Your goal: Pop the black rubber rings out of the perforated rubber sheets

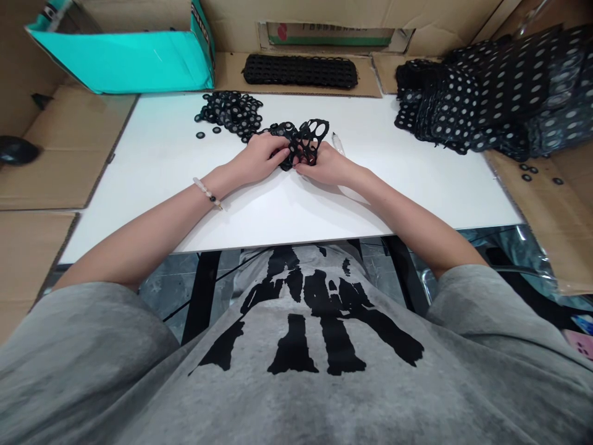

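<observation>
Both hands meet over the white table (259, 210), working at a black perforated rubber sheet (319, 131) that is bunched up, its holed end rising above my fingers. My left hand (266, 154) is closed, thumb and fingers pressed on the sheet's left part and the small black rings around it. My right hand (324, 162) curls closed around the sheet's right side. Fingertips of both hands are partly hidden by the black material. A loose pile of small black rings (231, 112) lies beyond my left hand. Just behind my right hand rests a clear pen (338, 144).
A turquoise box (125, 62) stands at the back left. A black perforated stack (301, 71) lies on cardboard at the back. Stacked black sheets with pale dots (445, 105) fill the back right. A few rings (526, 177) lie on the right cardboard, a black mouse (17, 150) far left.
</observation>
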`<state>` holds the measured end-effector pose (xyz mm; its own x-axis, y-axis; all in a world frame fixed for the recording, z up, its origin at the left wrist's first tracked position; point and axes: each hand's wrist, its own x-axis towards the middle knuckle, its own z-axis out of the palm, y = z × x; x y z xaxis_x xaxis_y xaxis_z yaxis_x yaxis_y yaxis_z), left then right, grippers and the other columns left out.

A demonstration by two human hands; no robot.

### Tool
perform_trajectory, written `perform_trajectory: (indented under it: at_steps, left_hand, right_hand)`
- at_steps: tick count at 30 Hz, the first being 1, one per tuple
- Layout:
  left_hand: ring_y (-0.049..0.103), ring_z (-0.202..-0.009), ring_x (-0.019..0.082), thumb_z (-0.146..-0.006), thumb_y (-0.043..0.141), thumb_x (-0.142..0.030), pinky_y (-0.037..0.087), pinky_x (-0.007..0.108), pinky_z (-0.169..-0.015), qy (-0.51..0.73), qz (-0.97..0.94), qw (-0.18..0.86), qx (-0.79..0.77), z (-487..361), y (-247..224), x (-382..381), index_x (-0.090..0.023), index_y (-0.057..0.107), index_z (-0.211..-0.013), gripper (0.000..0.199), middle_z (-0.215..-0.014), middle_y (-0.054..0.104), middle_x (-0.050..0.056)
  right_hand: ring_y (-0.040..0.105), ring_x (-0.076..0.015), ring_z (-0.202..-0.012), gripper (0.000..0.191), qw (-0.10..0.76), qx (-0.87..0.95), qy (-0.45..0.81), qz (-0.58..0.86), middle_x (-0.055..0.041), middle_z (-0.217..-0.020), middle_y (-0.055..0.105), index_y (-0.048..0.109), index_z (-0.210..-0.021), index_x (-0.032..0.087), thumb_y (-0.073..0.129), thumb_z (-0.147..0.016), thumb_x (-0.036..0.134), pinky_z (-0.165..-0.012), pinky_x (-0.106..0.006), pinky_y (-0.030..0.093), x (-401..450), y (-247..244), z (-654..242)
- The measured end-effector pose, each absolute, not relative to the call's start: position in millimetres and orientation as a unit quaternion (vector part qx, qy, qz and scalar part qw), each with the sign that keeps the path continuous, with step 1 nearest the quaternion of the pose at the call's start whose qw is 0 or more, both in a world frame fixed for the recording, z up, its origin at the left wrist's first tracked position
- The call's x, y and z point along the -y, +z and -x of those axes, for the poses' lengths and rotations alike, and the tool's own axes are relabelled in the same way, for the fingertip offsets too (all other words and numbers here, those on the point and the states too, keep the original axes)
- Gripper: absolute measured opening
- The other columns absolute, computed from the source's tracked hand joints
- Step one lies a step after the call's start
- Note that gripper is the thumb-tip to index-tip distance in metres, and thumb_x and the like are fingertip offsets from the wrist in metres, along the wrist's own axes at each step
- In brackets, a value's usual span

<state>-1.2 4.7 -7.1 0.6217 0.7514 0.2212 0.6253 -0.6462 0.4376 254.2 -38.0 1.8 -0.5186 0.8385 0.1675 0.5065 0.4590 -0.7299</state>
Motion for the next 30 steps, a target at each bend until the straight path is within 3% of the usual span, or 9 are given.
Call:
perform_trajectory:
  at_steps: [15, 22, 30]
  left_hand:
    - [0.077, -0.120, 0.040, -0.121, 0.060, -0.053, 0.059, 0.058, -0.119, 0.213, -0.883, 0.165, -0.385, 1.0, -7.4, -5.5, -0.026, 0.086, -0.118, 0.038, -0.104, 0.085, 0.013]
    - [0.077, -0.119, 0.040, -0.121, 0.059, -0.052, 0.058, 0.057, -0.120, 0.211, -0.883, 0.163, -0.387, 0.3, -8.6, -5.8, -0.024, 0.086, -0.118, 0.039, -0.103, 0.083, 0.013]
    - [0.076, -0.118, 0.039, -0.121, 0.059, -0.054, 0.057, 0.057, -0.122, 0.212, -0.883, 0.164, -0.385, -0.4, -7.4, -4.3, -0.023, 0.087, -0.120, 0.042, -0.106, 0.083, 0.014]
  right_hand:
    - [0.066, -0.0294, -0.103, 0.019, 0.260, 0.826, 0.304, 0.398, -0.0044, -0.097, 0.067, 0.061, -0.103, 0.027, 0.080, -0.102, 0.029, -0.113, -0.053, 0.063, 37.2, 1.0, -257.6]
    - [0.063, -0.0283, -0.100, 0.021, 0.268, 0.823, 0.301, 0.400, -0.0030, -0.092, 0.065, 0.061, -0.102, 0.028, 0.081, -0.103, 0.036, -0.109, -0.051, 0.064, 35.4, -1.3, -257.0]
    - [0.063, -0.0283, -0.100, 0.019, 0.266, 0.824, 0.298, 0.402, -0.0032, -0.094, 0.065, 0.061, -0.102, 0.028, 0.079, -0.101, 0.032, -0.107, -0.050, 0.063, 33.0, -4.5, -257.5]
